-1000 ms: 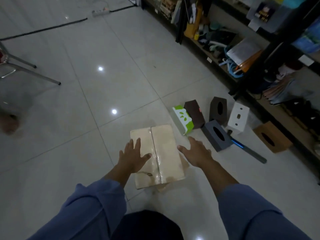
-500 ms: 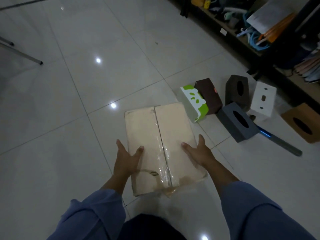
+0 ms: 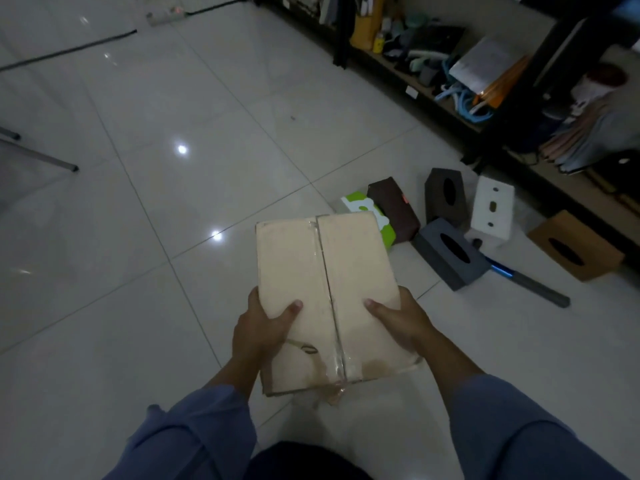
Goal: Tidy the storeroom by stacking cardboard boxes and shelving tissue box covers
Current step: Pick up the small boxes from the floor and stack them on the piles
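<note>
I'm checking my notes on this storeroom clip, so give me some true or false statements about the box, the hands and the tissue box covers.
The left hand and the right hand both grip the cardboard box. True.
The white cover sits on a shelf. False: it is down on the floor.
Clear tape runs along the box's top seam. True.
The brown cover lies left of the cardboard box. False: it lies far to its right.
The cardboard box partly hides the green cover. True.
</note>
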